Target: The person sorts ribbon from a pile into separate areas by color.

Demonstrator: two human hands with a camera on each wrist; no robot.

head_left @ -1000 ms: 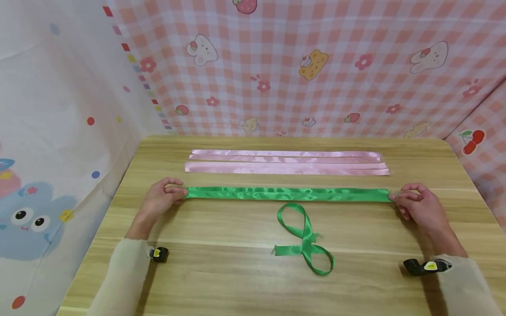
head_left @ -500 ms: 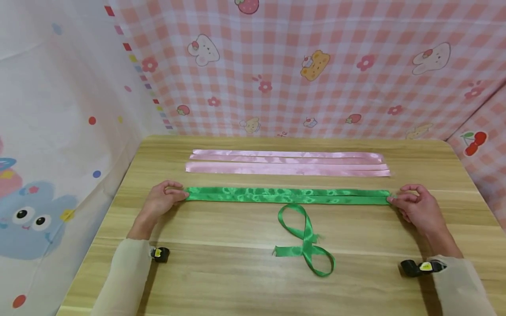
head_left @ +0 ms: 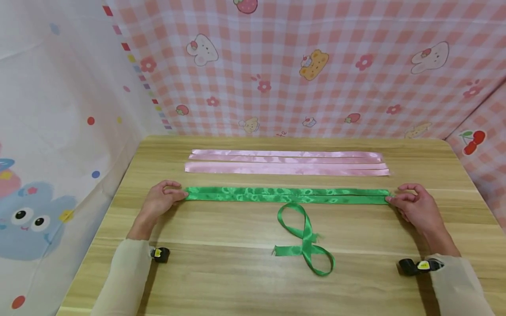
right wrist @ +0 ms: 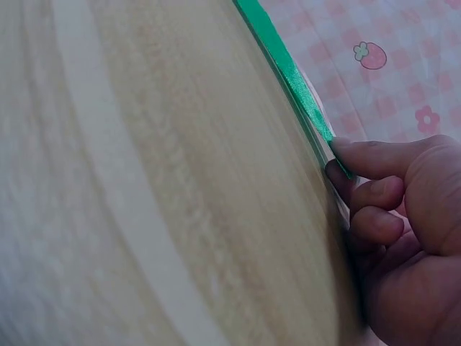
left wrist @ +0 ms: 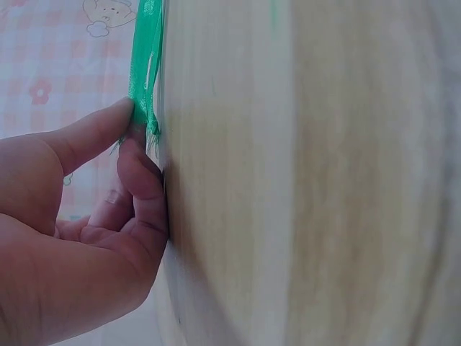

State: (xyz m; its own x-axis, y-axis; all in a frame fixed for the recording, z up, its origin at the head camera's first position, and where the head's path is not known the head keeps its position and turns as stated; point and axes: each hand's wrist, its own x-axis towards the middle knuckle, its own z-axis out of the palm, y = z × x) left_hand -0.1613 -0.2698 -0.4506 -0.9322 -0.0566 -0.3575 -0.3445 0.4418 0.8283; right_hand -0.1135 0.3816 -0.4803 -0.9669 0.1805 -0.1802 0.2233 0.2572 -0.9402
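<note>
Two shiny green satin ribbons lie stretched side by side across the table, a narrow line between them: the far ribbon [head_left: 356,192] and the near ribbon [head_left: 348,199]. At the left end, my left hand [head_left: 160,199] pinches the near ribbon between thumb and fingertips; the left wrist view shows its frayed green end [left wrist: 140,108] there. My right hand [head_left: 421,208] pinches the other end, and in the right wrist view the thumb presses the green strip [right wrist: 292,76] against a finger. Closer to me, a third green ribbon [head_left: 307,232] lies loosely looped with frayed ends.
Several pink satin ribbons [head_left: 284,168] lie in parallel rows farther back on the wooden table [head_left: 221,281]. A pink checked cloth [head_left: 276,52] hangs behind the table, and a white printed cloth [head_left: 59,109] hangs at the left.
My right hand has moved slightly toward me and left, bringing the near ribbon down beside the far one, which it overlapped before. My left hand keeps its pinch almost in place.
</note>
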